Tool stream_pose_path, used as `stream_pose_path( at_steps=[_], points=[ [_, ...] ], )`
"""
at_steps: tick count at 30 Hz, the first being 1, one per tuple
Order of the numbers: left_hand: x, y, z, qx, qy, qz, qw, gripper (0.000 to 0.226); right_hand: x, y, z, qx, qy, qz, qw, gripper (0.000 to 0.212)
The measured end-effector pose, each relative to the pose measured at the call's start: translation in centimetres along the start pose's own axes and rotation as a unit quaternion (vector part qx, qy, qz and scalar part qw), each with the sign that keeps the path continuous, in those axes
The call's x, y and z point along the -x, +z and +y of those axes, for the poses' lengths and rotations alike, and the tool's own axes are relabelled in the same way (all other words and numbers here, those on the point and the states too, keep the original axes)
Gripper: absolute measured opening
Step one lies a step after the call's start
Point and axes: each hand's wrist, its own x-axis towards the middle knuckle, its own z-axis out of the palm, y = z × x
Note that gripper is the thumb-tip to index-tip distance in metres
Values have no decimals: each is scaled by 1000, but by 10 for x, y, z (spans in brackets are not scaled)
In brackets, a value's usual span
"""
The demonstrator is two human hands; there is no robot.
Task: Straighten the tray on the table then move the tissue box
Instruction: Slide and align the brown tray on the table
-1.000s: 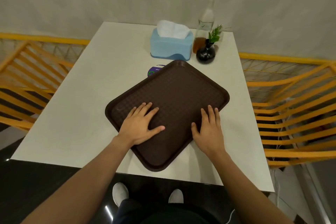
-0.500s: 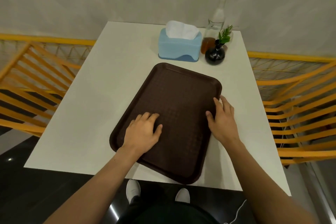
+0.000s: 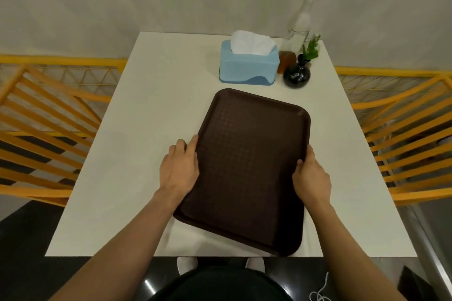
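A dark brown tray lies on the white table, long side running away from me, still turned slightly clockwise. My left hand grips its left rim, thumb on top. My right hand grips the right rim the same way. A light blue tissue box with white tissue sticking out stands upright just beyond the tray's far edge, apart from it.
A tall clear glass bottle and a round black vase with a green sprig stand right of the tissue box near the wall. Orange slatted chairs flank the table on both sides. The tray's near corner reaches the table's front edge.
The tray has rotated from diagonal to nearly square with the table. Both hands moved off its flat surface to its left and right rims.
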Motion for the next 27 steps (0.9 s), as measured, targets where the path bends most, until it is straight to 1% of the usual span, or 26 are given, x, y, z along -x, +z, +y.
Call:
stream_pose_path(
  at_steps=[4, 11, 16, 23, 27],
  points=[
    [0, 2, -25, -2, 15, -17, 1000, 52, 5, 7, -15, 35, -14, 16, 999, 53],
    [15, -3, -67, 26, 3, 2, 1000, 52, 13, 28, -54, 41, -40, 41, 998, 53],
    [27, -11, -96, 5, -11, 33, 999, 50, 14, 40, -86, 49, -75, 34, 995, 53],
    [35, -20, -123, -42, -71, 65, 994, 48, 1, 52, -124, 37, -135, -2, 990, 55],
    [36, -24, -132, -18, -122, 55, 991, 49, -14, 57, -142, 40, -158, -49, 985, 54]
  ],
)
